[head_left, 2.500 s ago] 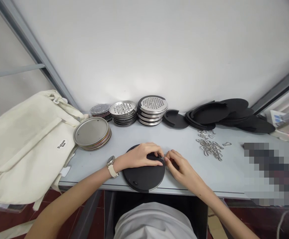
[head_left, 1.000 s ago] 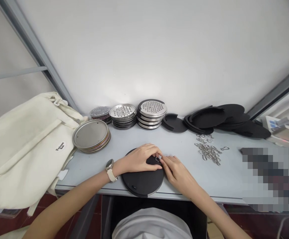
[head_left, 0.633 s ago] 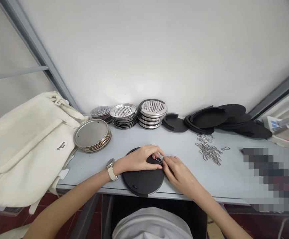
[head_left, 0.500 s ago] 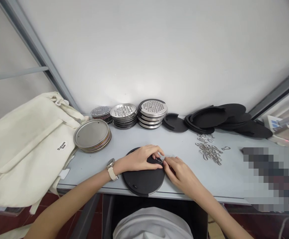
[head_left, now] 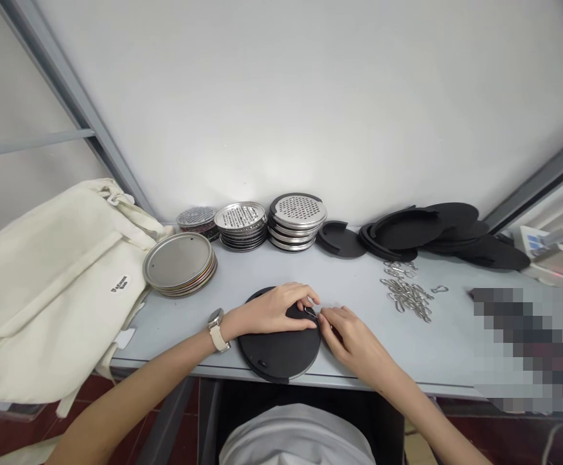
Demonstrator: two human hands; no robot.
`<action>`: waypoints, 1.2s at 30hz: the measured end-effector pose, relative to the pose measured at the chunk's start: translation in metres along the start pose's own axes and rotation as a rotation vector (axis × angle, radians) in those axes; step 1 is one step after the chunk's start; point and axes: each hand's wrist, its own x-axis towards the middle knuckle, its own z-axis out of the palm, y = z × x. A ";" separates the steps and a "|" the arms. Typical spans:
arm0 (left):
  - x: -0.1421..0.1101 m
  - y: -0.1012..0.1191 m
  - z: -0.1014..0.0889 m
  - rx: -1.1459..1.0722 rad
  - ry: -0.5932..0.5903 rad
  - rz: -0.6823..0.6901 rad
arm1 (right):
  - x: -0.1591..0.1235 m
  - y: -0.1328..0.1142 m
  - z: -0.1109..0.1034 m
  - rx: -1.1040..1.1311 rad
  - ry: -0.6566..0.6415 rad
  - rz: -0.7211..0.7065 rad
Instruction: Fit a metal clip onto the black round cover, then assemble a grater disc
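Observation:
A black round disc (head_left: 284, 354) with a raised rim lies near the front edge of the table. My left hand (head_left: 272, 311) rests over its upper part, fingers and thumb curled round it near its right edge. Between the left fingertips and my right hand (head_left: 354, 341) is a small silver wire carabiner (head_left: 310, 312) at the disc's edge. The right thumb and index finger are pinched together on the carabiner's end. Whether the carabiner passes through the disc is hidden by the fingers.
Loose carabiners (head_left: 410, 298) lie in a pile on the right. Along the wall stand stacks of metal grater discs (head_left: 297, 212), plain metal lids (head_left: 179, 261) and black discs (head_left: 410, 227). A cream bag (head_left: 59, 284) is at the left. A blurred-out patch covers the far right.
Almost nothing differs. Both hands stay at the black disc's right edge, and the carabiner has hardly shifted.

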 end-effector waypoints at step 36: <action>0.001 -0.001 0.001 -0.018 0.034 -0.039 | 0.001 0.003 0.002 -0.036 0.014 -0.028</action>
